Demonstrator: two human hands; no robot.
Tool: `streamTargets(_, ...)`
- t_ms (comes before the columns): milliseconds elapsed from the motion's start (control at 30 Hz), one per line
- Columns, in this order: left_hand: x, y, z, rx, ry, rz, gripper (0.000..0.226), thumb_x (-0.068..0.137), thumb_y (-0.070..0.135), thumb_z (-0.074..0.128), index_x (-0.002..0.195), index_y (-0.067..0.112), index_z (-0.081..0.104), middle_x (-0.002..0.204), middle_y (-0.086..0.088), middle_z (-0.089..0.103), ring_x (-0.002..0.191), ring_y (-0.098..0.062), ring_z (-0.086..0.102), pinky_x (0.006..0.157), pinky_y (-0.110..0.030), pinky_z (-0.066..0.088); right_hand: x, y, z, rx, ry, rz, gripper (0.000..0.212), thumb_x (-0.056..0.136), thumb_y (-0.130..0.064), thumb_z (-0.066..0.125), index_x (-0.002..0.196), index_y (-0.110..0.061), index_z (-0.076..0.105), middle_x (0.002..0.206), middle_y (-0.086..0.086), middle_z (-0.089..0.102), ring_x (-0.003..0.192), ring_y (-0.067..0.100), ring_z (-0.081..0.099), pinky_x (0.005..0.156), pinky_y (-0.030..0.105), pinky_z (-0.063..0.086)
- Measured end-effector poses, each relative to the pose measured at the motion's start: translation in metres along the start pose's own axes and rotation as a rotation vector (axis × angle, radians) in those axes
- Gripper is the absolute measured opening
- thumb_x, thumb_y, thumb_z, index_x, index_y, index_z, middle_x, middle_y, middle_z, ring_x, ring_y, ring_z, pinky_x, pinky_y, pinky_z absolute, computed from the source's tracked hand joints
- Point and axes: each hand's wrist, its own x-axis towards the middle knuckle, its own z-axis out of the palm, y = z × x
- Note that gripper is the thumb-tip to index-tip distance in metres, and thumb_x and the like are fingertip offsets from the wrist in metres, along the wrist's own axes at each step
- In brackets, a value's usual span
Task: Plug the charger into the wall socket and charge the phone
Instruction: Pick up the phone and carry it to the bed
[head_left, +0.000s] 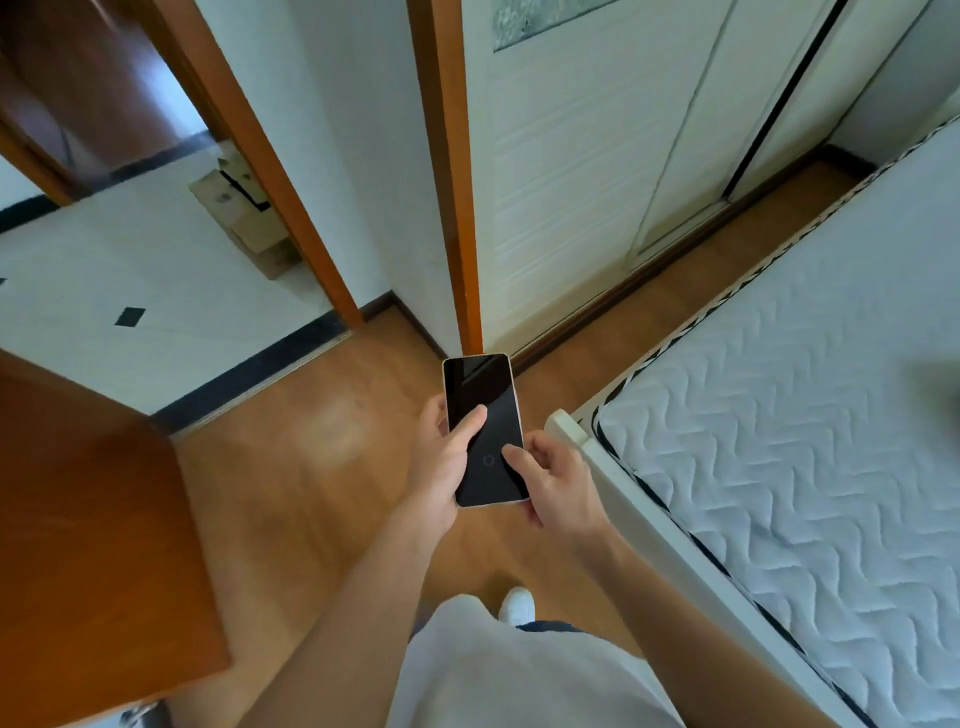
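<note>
A phone (485, 410) with a dark screen and a pale rim is held upright in front of me, above the wooden floor. My left hand (441, 467) grips its left edge, thumb lying across the glass. My right hand (553, 483) holds the lower right corner, with the thumb resting on the screen beside a small ring icon. No charger, cable or wall socket is in sight.
A bed with a white quilted mattress (805, 415) fills the right side. White wardrobe doors (597, 182) stand ahead. An open wooden door (88, 519) is at the left, with a tiled hallway and a cardboard box (244, 218) beyond the doorway.
</note>
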Motion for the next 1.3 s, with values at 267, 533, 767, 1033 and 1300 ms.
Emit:
streamTargets(267, 0.094, 0.032, 0.042, 0.075, -0.093, -0.023, 0.031, 0.092, 0.032, 0.069, 0.120, 0.029, 0.057, 0.112, -0.005, 0.071, 0.096, -0.024, 0.071, 0.064, -0.033, 0.061, 0.081, -0.016, -0.026, 0.019, 0.101, 0.010, 0.026, 0.099, -0.032, 0.054, 0.089, -0.009, 0.064, 0.075, 0.011, 0.069, 0.044, 0.006, 0.057, 0.041, 0.021, 0.043)
streamTargets(533, 0.215, 0.090, 0.086, 0.156, -0.278, -0.017, 0.029, 0.092, 0.031, 0.069, 0.118, 0.027, 0.058, 0.110, -0.006, 0.070, 0.095, -0.025, 0.072, 0.070, -0.040, 0.064, 0.192, -0.051, -0.045, 0.073, 0.252, 0.045, 0.026, 0.098, -0.035, 0.055, 0.087, -0.013, 0.063, 0.070, 0.008, 0.069, 0.042, 0.013, 0.056, 0.040, 0.031, 0.046)
streamTargets(767, 0.318, 0.156, 0.125, 0.247, -0.408, -0.047, 0.035, 0.093, 0.038, 0.067, 0.123, 0.031, 0.052, 0.113, -0.004, 0.067, 0.097, -0.025, 0.069, 0.078, -0.049, 0.063, 0.288, -0.105, -0.060, 0.145, 0.392, 0.075, 0.022, 0.099, -0.031, 0.054, 0.087, -0.015, 0.063, 0.056, -0.013, 0.065, 0.041, 0.014, 0.057, 0.037, 0.028, 0.045)
streamTargets(1033, 0.382, 0.195, 0.174, 0.281, -0.550, -0.079, 0.033, 0.093, 0.035, 0.067, 0.122, 0.029, 0.054, 0.113, -0.006, 0.069, 0.097, -0.029, 0.071, 0.079, -0.056, 0.061, 0.349, -0.127, -0.083, 0.193, 0.558, 0.106, 0.019, 0.097, -0.033, 0.057, 0.088, -0.018, 0.063, 0.060, 0.000, 0.063, 0.044, 0.020, 0.057, 0.039, 0.026, 0.047)
streamTargets(1300, 0.413, 0.208, 0.239, 0.295, -0.639, -0.087, 0.023, 0.091, 0.025, 0.069, 0.112, 0.022, 0.059, 0.110, -0.011, 0.071, 0.096, -0.032, 0.071, 0.082, -0.059, 0.059, 0.385, -0.123, -0.126, 0.331, 0.681, 0.112, 0.024, 0.098, -0.031, 0.056, 0.090, -0.009, 0.063, 0.071, 0.025, 0.062, 0.042, 0.020, 0.053, 0.037, 0.025, 0.044)
